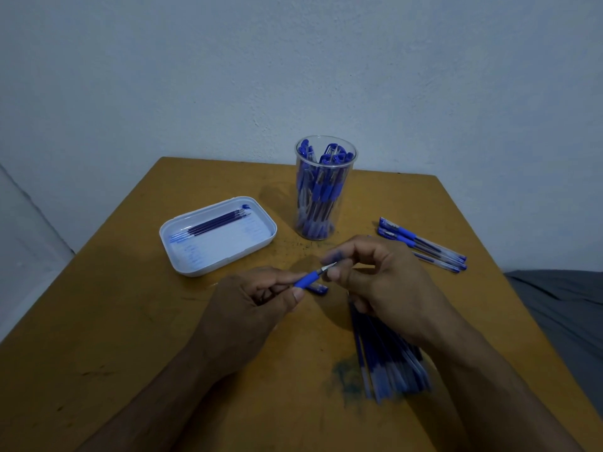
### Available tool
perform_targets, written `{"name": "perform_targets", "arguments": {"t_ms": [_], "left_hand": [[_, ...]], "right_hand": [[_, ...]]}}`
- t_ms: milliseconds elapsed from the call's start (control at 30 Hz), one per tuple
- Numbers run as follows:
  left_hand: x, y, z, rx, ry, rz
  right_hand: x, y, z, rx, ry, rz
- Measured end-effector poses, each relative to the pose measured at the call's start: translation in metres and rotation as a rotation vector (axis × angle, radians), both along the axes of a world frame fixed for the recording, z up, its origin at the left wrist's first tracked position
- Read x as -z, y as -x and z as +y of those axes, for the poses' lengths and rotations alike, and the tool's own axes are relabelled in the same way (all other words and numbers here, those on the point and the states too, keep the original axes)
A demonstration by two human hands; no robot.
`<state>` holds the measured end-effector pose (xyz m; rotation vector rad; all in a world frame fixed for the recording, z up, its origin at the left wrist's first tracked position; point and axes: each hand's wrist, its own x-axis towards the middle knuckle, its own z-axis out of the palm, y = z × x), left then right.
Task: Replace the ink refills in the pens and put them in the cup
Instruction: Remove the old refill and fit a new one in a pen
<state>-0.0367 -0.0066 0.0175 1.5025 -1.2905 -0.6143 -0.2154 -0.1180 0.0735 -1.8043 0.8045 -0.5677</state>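
Note:
My left hand (251, 300) grips a pen (308, 277) by its blue rubber grip, the metal tip pointing up and right. My right hand (375, 278) pinches that tip between thumb and fingers. A blue pen cap (318, 288) lies on the table just under the pen. A clear cup (321, 190) holding several blue pens stands behind the hands. A bundle of several blue refills (388, 357) lies under my right wrist. A white tray (218, 234) at the left holds several used refills (212, 225).
Three capped pens (424, 246) lie to the right of the cup. The wooden table (130, 321) carries ink stains (346, 376) near the front. A grey cloth (567, 308) lies beyond the right table edge. A wall stands behind.

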Motion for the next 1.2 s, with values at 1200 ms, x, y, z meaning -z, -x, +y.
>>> {"name": "perform_targets", "arguments": {"t_ms": [1200], "left_hand": [[0.006,0.001,-0.002,-0.162,0.087,-0.078]], "right_hand": [[0.014,-0.017,0.003,0.178,0.136,0.06]]}}
